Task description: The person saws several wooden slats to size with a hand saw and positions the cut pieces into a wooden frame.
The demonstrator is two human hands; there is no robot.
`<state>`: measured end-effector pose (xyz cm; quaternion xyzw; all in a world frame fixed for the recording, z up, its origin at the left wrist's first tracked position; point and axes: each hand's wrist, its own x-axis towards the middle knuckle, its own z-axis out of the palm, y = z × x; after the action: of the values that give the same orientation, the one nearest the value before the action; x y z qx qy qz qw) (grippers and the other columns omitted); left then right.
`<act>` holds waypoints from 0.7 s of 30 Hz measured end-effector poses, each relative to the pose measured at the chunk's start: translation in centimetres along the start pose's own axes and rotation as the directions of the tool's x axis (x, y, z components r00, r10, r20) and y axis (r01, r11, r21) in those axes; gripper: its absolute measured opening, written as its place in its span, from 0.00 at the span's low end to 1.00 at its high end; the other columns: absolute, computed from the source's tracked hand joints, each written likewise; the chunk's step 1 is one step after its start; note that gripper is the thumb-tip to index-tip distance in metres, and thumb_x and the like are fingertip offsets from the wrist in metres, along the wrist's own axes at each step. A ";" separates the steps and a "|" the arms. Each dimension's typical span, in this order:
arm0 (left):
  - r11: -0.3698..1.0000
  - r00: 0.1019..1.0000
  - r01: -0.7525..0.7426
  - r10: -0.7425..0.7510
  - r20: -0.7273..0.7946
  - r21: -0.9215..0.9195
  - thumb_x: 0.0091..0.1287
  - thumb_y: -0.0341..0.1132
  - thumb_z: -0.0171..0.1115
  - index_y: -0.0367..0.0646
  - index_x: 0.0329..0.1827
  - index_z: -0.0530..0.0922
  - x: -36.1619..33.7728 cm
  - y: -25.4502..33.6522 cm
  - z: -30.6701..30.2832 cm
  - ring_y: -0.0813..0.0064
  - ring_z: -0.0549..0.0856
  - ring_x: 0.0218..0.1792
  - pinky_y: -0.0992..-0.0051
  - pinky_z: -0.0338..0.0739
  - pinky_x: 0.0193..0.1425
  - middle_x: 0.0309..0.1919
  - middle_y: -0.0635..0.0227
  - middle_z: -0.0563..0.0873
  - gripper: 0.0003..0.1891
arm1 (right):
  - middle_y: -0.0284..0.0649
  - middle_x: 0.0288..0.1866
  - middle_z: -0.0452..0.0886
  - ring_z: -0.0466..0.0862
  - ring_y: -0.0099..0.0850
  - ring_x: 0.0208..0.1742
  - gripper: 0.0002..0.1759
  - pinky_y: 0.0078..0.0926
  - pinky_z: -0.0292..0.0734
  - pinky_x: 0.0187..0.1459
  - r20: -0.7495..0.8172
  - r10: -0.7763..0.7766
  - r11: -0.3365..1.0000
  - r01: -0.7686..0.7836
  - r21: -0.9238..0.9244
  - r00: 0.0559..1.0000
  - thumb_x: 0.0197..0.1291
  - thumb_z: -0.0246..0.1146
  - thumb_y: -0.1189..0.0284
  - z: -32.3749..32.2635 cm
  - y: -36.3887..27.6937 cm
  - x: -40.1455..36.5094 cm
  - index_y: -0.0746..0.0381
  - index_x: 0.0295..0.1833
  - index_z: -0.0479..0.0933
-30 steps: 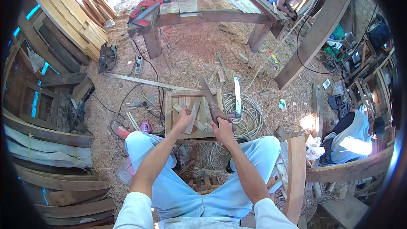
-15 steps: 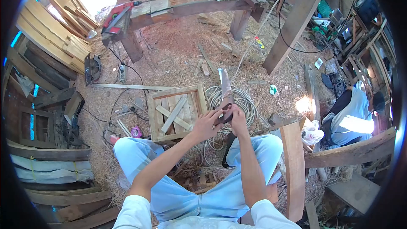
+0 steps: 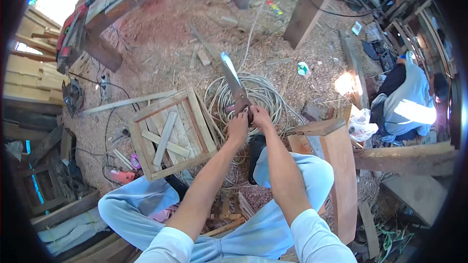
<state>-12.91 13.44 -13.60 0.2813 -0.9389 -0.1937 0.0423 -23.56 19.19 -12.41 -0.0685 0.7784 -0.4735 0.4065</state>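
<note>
My left hand (image 3: 237,127) and my right hand (image 3: 260,117) are both closed around the wooden handle of a large knife (image 3: 234,84). Its long blade points up and away from me, over a coil of pale rope (image 3: 260,98). To the left of my hands a square wooden crate frame (image 3: 170,133) lies on the sawdust, with loose slats crossing inside it. My knees in light blue trousers sit on either side below.
A thick wooden plank (image 3: 335,165) stands at my right knee. A person in a light shirt (image 3: 408,102) crouches at the right. A heavy workbench (image 3: 110,5) with a red power tool (image 3: 70,29) stands at the far left. Cables, offcuts and sawdust cover the ground.
My left hand left the slats in the crate and joined my right hand on the knife handle. The knife moved right, off the crate and over the rope coil. The view swung right.
</note>
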 end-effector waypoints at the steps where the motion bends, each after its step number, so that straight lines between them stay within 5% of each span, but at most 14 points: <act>1: 0.999 0.999 0.035 -0.035 0.035 0.005 0.62 0.30 0.60 0.41 0.49 0.73 -0.3 -0.1 1.5 0.57 0.84 0.46 0.59 0.79 0.47 0.43 0.59 0.83 0.13 | 0.38 0.37 0.79 0.76 0.28 0.30 0.19 0.31 0.73 0.26 0.022 0.016 1.000 -0.016 -0.009 1.000 0.72 0.56 0.59 0.4 2.8 1.9 0.63 0.53 0.80; 4: 0.986 0.986 0.149 -0.143 0.081 -0.078 0.67 0.32 0.54 0.41 0.49 0.73 -0.4 0.2 3.7 0.53 0.86 0.43 0.56 0.80 0.43 0.43 0.56 0.84 0.10 | 0.37 0.33 0.79 0.75 0.28 0.26 0.19 0.32 0.66 0.20 -0.086 -0.042 0.997 0.047 0.058 0.995 0.71 0.57 0.60 1.8 11.3 8.4 0.63 0.55 0.80; 7: 0.954 0.977 0.204 -0.185 0.101 -0.222 0.67 0.30 0.52 0.40 0.49 0.73 -0.7 1.7 2.8 0.49 0.86 0.42 0.53 0.80 0.43 0.43 0.52 0.83 0.09 | 0.39 0.36 0.82 0.79 0.29 0.28 0.18 0.29 0.69 0.23 -0.219 -0.048 0.997 0.032 -0.077 0.975 0.70 0.57 0.63 1.4 9.7 8.2 0.63 0.57 0.80; 9: 0.936 0.990 0.135 -0.116 0.076 -0.324 0.66 0.29 0.50 0.38 0.48 0.72 -0.9 2.3 0.2 0.46 0.85 0.42 0.52 0.80 0.43 0.43 0.49 0.83 0.10 | 0.50 0.55 0.83 0.82 0.43 0.57 0.21 0.36 0.72 0.60 -0.357 -0.012 0.998 -0.009 -0.058 0.934 0.66 0.58 0.64 1.1 5.3 6.0 0.67 0.58 0.79; 12: 0.936 0.984 0.130 -0.080 0.161 -0.328 0.65 0.29 0.52 0.40 0.54 0.71 -2.7 2.5 -6.1 0.46 0.83 0.47 0.52 0.77 0.46 0.44 0.50 0.83 0.14 | 0.46 0.55 0.83 0.84 0.39 0.53 0.19 0.34 0.77 0.53 -0.311 -0.050 0.992 0.082 0.093 0.949 0.67 0.57 0.65 1.8 6.7 10.6 0.65 0.58 0.79; 13: 0.918 0.985 0.136 -0.084 0.151 -0.374 0.65 0.29 0.53 0.40 0.54 0.72 -3.8 2.5 -9.0 0.48 0.84 0.46 0.52 0.77 0.46 0.43 0.50 0.83 0.14 | 0.46 0.55 0.83 0.84 0.39 0.53 0.19 0.34 0.77 0.53 -0.274 -0.066 0.992 0.093 0.085 0.959 0.67 0.57 0.65 3.2 3.7 7.9 0.65 0.58 0.79; 15: 0.893 0.985 0.168 -0.137 0.104 -0.419 0.64 0.30 0.54 0.39 0.53 0.73 -6.5 1.3 -13.4 0.49 0.84 0.45 0.53 0.78 0.46 0.41 0.50 0.84 0.14 | 0.41 0.53 0.83 0.85 0.32 0.50 0.18 0.30 0.79 0.42 -0.183 -0.024 0.915 0.095 0.392 0.983 0.69 0.56 0.67 5.3 -5.3 -0.4 0.62 0.61 0.76; 19: 0.795 0.958 0.214 -0.284 -0.036 -0.567 0.67 0.34 0.57 0.39 0.53 0.77 -13.6 -4.9 -21.5 0.53 0.85 0.43 0.58 0.80 0.48 0.43 0.50 0.85 0.14 | 0.36 0.52 0.81 0.85 0.26 0.46 0.20 0.25 0.78 0.34 -0.060 -0.333 0.869 0.331 0.368 0.941 0.70 0.55 0.68 12.1 -9.3 -6.2 0.59 0.65 0.70; 21: 0.593 0.934 0.242 -0.356 0.020 -0.768 0.67 0.38 0.61 0.43 0.61 0.75 -18.0 -8.6 -25.7 0.56 0.87 0.45 0.60 0.81 0.50 0.50 0.54 0.86 0.20 | 0.37 0.58 0.79 0.85 0.32 0.47 0.22 0.29 0.80 0.38 0.215 -0.355 0.867 0.234 0.440 0.910 0.70 0.56 0.66 16.6 -10.6 -11.7 0.58 0.67 0.68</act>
<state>11.39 7.90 7.25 0.4035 -0.7041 -0.5537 0.1866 -7.25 7.89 -1.01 -0.1706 0.5757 -0.6658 0.4429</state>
